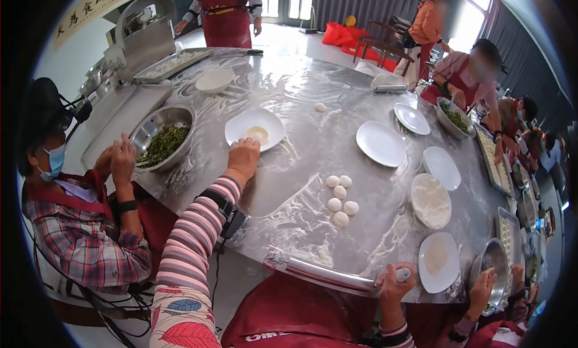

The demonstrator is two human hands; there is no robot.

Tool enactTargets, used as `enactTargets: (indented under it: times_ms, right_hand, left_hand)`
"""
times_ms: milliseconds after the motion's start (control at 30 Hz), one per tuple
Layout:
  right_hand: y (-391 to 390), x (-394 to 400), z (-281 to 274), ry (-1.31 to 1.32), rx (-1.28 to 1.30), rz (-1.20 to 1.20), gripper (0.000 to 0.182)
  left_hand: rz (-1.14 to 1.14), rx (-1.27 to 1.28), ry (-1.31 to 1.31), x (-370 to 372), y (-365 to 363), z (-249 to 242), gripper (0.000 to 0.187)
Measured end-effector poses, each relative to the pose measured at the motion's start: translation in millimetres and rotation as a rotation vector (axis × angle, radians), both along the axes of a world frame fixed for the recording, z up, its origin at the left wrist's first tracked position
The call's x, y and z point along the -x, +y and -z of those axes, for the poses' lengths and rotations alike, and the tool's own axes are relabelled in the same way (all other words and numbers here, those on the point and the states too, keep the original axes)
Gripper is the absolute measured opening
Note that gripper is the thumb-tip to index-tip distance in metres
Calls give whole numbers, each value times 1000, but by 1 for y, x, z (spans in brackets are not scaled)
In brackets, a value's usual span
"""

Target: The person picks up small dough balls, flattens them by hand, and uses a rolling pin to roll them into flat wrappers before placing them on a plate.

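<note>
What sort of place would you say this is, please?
Probably a communal kitchen or dumpling-making workshop: a floured steel table carries dough balls, white plates and a bowl of chopped greens, with aproned people around it.

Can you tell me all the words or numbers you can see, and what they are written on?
"天為食以民": black brush characters on the pale sign on the wall at top left, partly cut off by the picture's edge, so this reading is unsure.
White letters on the red apron at the bottom edge: cut off, unreadable.
Nothing else has writing I can read.
</note>
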State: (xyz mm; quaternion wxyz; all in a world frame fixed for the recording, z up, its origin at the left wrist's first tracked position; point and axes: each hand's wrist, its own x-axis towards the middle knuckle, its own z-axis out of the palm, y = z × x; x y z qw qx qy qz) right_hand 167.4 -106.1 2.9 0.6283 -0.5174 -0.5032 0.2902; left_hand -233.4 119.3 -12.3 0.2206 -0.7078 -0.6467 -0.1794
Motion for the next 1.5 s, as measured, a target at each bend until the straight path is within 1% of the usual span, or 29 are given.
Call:
enactTargets:
  times_ms: [33, 67, 133, 233, 300, 400, 467, 500, 567, 633, 700, 800, 867, 933, 967, 1033, 1067, 1133, 1167, 1233, 1300, 1367, 1433, 1467, 1500]
  right_hand:
    - [0, 0, 0, 0, 0, 10, 13]
    - [1, 0, 1, 20, 8, 18, 13]
    - [2, 0, 5, 40, 27, 34, 13]
    - [0, -2, 8, 83, 59, 79, 14]
    - [-1, -1, 5, 82, -8, 43, 17]
    - [-4, -1, 6, 108, -23, 29, 18]
    - [-6, -1, 4, 86, -34, 26, 18]
    - [-7, -1, 3, 54, -46, 12, 18]
    - [-6, -1, 5, 82, -43, 34, 18]
    - [-7, -3, 7, 67, -21, 27, 19]
    - [-8, -2, 7, 89, -11, 41, 19]
    - [-8, -8, 17, -5, -8, 64, 20]
    - [-9, -11, 25, -8, -11, 75, 20]
    - [-11, -10, 23, -2, -12, 71, 20]
    - [-12, -11, 24, -1, -5, 78, 20]
    - [-7, -12, 24, -18, 10, 66, 21]
    - [-1, -12, 22, -17, 9, 70, 21]
    - [12, -10, 14, -6, 24, 83, 22]
    - [20, -7, 5, -7, 24, 86, 22]
    - [38, -1, -14, -213, -184, 115, 21]
    - [67, -1, -4, -215, -143, 126, 21]
    - [67, -1, 2, -216, -98, 147, 20]
    - [60, 1, -4, -226, -110, 167, 20]
    - [50, -2, 2, -325, -164, 234, 20]
    - [40, -6, 7, -326, -224, 210, 20]
  left_hand:
    - [34, 18, 170, 2, 4, 1, 7]
    - [44, 20, 171, 1, 7, 4, 7]
    - [51, 55, 301, -2, 7, 7, 6]
    - [102, 97, 329, -8, -13, 4, 5]
    - [165, 143, 309, -17, -44, -10, 6]
    - [260, 199, 338, -32, -86, -23, 4]
    - [439, 199, 291, -49, -106, -33, 3]
    - [446, 198, 296, -61, -108, -38, 3]
    - [636, 296, -17, -97, -112, -43, 5]
    - [721, 422, -146, -135, -106, -48, 8]
    - [741, 434, -160, -169, -94, -41, 9]
    - [744, 433, -176, -199, -84, -27, 11]
    - [731, 431, -178, -208, -85, -19, 12]
    - [741, 315, -148, -212, -93, -22, 14]
    - [747, 324, -148, -214, -99, -24, 14]
    - [622, 813, -379, -217, -116, -44, 15]
    - [624, 814, -376, -218, -118, -38, 15]
    - [551, 950, -814, -221, -121, -19, 16]
    - [554, 952, -813, -222, -122, -12, 16]
    - [516, 1062, -940, -228, -124, -7, 20]
    - [548, 1064, -916, -238, -121, -11, 18]
    - [587, 1072, -888, -243, -118, -13, 17]
    - [618, 1095, -759, -242, -112, -16, 13]
    - [578, 1131, -756, -239, -113, -17, 10]
    - [580, 1117, -758, -236, -115, -20, 10]
